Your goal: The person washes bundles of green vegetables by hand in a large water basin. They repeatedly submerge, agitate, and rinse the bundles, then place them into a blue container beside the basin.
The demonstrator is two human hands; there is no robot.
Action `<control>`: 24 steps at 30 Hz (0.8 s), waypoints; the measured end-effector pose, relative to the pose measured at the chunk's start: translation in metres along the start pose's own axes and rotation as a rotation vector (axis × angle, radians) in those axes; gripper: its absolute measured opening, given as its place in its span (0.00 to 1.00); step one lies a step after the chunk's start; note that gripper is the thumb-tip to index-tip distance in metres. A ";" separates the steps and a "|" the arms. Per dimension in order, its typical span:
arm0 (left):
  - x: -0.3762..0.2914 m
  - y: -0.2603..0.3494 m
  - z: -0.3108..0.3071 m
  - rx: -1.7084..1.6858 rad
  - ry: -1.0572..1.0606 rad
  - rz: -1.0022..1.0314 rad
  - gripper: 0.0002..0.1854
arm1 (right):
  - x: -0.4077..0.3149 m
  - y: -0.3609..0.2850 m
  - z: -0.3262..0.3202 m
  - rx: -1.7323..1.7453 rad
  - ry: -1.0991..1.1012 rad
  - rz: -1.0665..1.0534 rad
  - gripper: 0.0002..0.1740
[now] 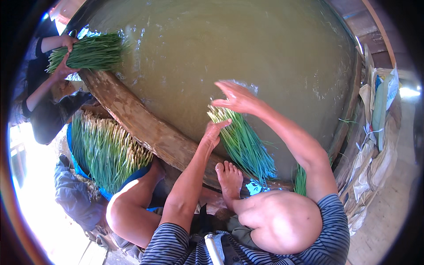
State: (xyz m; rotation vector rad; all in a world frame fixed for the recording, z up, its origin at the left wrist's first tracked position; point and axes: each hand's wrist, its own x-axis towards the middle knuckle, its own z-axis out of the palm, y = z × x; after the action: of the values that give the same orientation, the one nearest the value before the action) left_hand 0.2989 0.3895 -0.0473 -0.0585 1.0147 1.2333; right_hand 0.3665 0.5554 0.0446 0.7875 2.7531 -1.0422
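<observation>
My left hand is closed around a bundle of long green leafy stalks near its pale cut ends. The leafy tips slant down to the right, over the pool's near edge. Just above the pale ends is my right hand, fingers apart and slightly blurred, holding nothing. Its thumb side is close to the stalk ends; I cannot tell if they touch. Murky brown water spreads beneath and beyond both hands.
A thick wooden beam edges the pool before my bare foot. At left, a blue-rimmed container holds many upright stalks. Another person's hands grip a second green bundle over the beam. Sacks line the right side.
</observation>
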 end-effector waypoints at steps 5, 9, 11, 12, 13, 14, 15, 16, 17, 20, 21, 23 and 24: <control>0.007 -0.008 -0.001 0.056 0.004 0.013 0.29 | 0.049 -0.042 0.040 -0.267 -0.721 0.044 0.36; 0.009 -0.016 0.001 0.009 0.002 -0.027 0.29 | 0.026 -0.022 0.040 0.243 -0.490 0.055 0.32; 0.009 -0.016 0.001 -0.061 -0.088 -0.058 0.28 | 0.001 0.004 0.023 0.692 -0.024 0.008 0.23; 0.009 -0.015 0.002 -0.028 -0.080 -0.079 0.26 | -0.014 0.022 0.012 0.725 0.161 0.114 0.25; 0.009 -0.013 0.003 -0.045 -0.053 -0.134 0.25 | -0.030 0.037 0.006 0.637 0.335 0.232 0.27; 0.011 -0.011 0.003 -0.078 -0.052 -0.171 0.25 | -0.050 0.050 0.003 0.508 0.402 0.504 0.32; 0.013 -0.010 0.006 -0.110 -0.022 -0.221 0.25 | -0.063 0.056 0.012 0.517 0.336 0.463 0.34; 0.015 -0.008 0.008 -0.187 -0.101 -0.206 0.23 | -0.080 0.059 0.024 0.526 0.261 0.494 0.37; 0.017 -0.008 0.011 -0.170 -0.117 -0.195 0.24 | -0.095 0.057 0.039 0.508 0.196 0.560 0.39; 0.017 -0.009 0.018 -0.074 -0.103 -0.151 0.24 | -0.115 0.028 0.082 0.463 0.088 0.273 0.53; 0.015 -0.009 0.019 -0.085 -0.069 -0.189 0.24 | -0.118 0.021 0.081 0.326 -0.100 0.419 0.58; 0.006 -0.008 0.020 -0.126 -0.061 -0.207 0.23 | -0.116 0.004 0.068 0.213 -0.073 0.336 0.58; -0.001 -0.007 0.020 -0.130 -0.122 -0.070 0.23 | -0.109 0.005 0.048 0.302 -0.079 0.136 0.56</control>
State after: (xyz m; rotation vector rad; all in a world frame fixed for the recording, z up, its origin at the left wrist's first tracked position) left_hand 0.3166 0.3964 -0.0381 -0.1175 0.8193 1.2233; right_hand 0.4589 0.4811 0.0336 0.9330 2.4692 -1.4448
